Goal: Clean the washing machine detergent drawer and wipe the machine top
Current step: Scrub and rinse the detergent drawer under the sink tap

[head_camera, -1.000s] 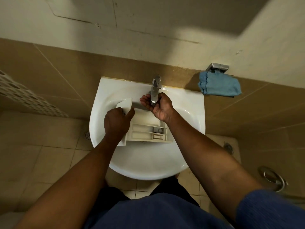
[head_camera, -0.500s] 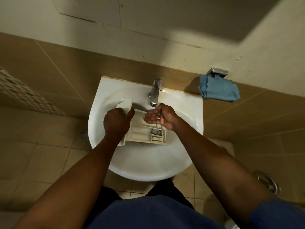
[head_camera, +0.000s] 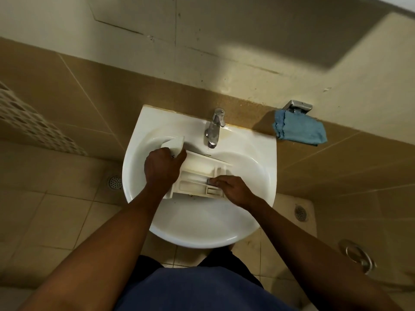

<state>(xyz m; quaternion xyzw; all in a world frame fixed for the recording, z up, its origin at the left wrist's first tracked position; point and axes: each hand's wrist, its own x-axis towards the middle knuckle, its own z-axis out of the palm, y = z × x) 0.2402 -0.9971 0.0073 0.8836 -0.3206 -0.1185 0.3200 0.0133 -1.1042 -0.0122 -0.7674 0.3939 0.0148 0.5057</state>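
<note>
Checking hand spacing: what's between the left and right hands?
Head view: only the detergent drawer, its open compartments spanning the gap. The left hand grips its front end; the right hand rests on the other end.

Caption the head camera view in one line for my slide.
The left hand grips the detergent drawer in a sink while the right hand rests on its compartments, below the tap.

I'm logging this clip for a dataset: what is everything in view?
Sink: one, white, against the wall.
Tap: one, chrome, at the sink's back.
Drawer: one, off-white, in the sink.
Cloth: one, blue, hanging on the wall, right.
Holder: one, chrome, above the cloth.
Drains: two, metal, floor, either side of the sink.
Left hand: grips the drawer's left end.
Right hand: fingers rest on the drawer's near right corner.
</note>
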